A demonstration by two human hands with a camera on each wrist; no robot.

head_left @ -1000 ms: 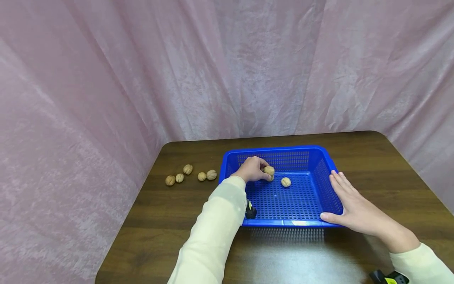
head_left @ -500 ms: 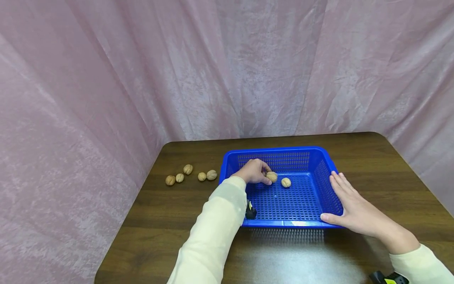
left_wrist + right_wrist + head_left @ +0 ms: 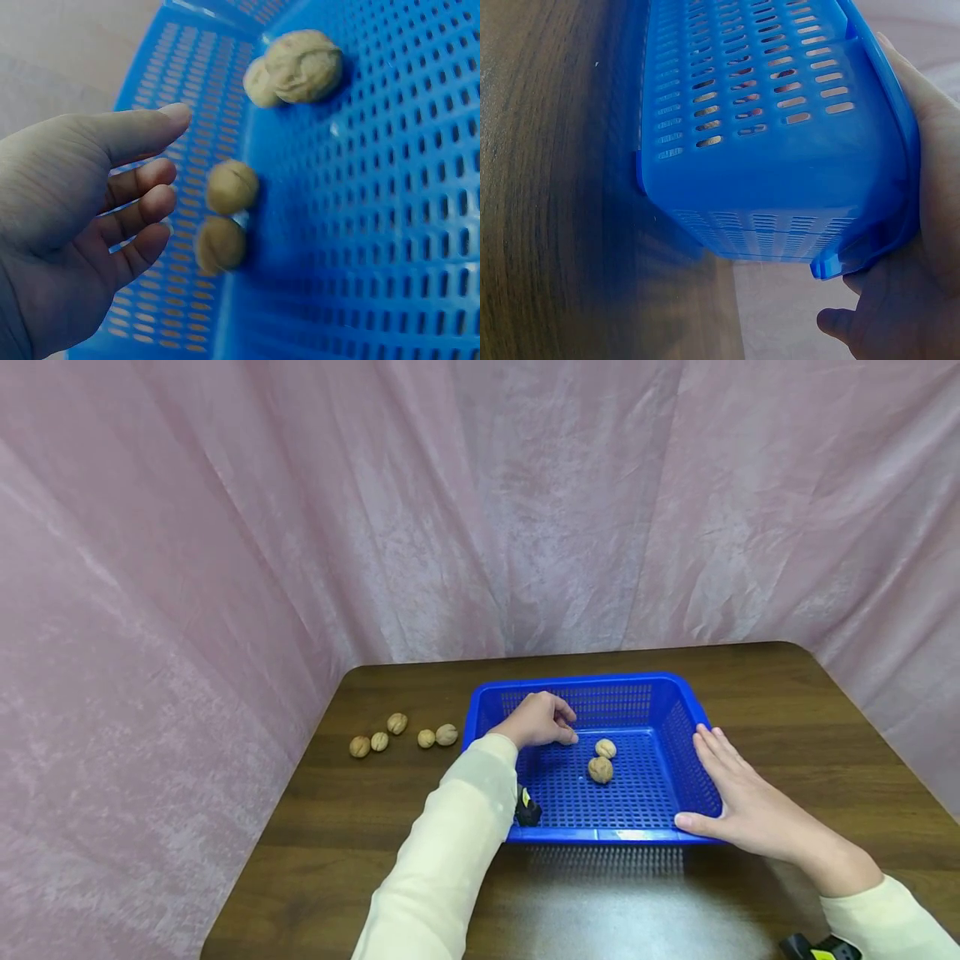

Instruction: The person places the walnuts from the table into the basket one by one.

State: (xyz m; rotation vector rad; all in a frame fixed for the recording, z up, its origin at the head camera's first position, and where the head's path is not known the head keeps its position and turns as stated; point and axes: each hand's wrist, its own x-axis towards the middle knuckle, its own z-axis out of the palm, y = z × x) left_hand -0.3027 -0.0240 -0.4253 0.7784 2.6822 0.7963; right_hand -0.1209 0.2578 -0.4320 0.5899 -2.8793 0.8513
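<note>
so, the left hand (image 3: 536, 722) is over the left part of the blue basket (image 3: 585, 679); its thumb and fingers are apart, a bit bent, and have nothing between them; the right hand (image 3: 757, 802) lies against the right side, thumb on the near rim, fingers nearly straight, not wrapped round anything.

down on the basket floor, near the middle, a big walnut (image 3: 600, 770) sits right by a small walnut (image 3: 605, 748); the left wrist view also shows one walnut (image 3: 232, 187) and another walnut (image 3: 221, 244) at the foot of a wall; five walnuts (image 3: 447, 735) are on the brown table (image 3: 315, 827), left of the basket.

to do this part well, i think a nut should be let go low, almost on the floor, since round things may roll; the fingers should spread wide before lifting, so they don't nudge a nut; the left sleeve (image 3: 442, 868) should go up and over the side, not bump it; the right hand needs only a soft push, just enough to stop sliding.
</note>
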